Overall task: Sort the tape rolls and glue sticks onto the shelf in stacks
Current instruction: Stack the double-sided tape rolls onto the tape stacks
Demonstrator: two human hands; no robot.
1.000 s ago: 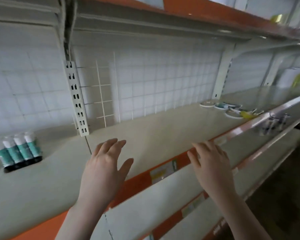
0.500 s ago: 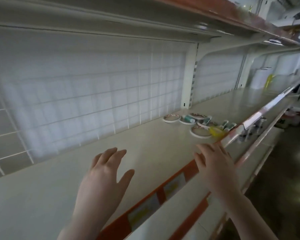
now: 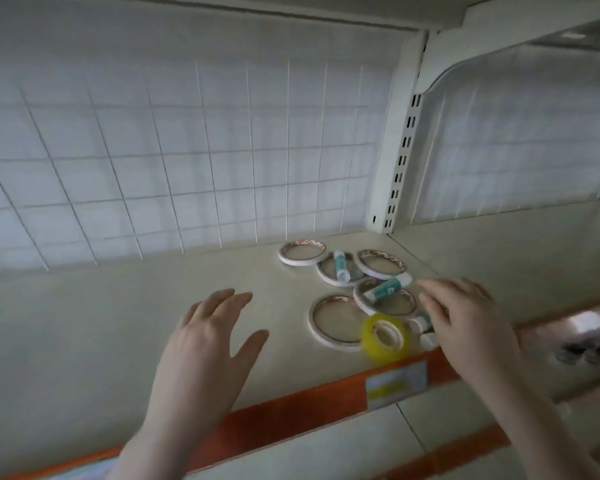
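Several flat white tape rolls lie scattered on the cream shelf (image 3: 84, 341): one at the back (image 3: 302, 251), others overlapping toward the front, the nearest (image 3: 336, 322) beside a small yellow tape roll (image 3: 386, 337). A teal glue stick (image 3: 341, 266) lies across one roll, another (image 3: 388, 288) across a roll further forward. More glue sticks are partly hidden under my right hand (image 3: 468, 323), which hovers over the pile's right side with fingers spread. To the left of the pile, my left hand (image 3: 205, 344) is open above bare shelf, holding nothing.
A white wire grid (image 3: 187, 161) backs the shelf. A slotted upright (image 3: 400, 150) stands behind the pile at the right. The shelf's front edge is an orange strip (image 3: 291, 410) with a price label (image 3: 396, 384). Lower shelves show below.
The view has swung right and closer, bringing the tape pile from the far right to just ahead. Both hands moved with it; the right hand now reaches over the pile.
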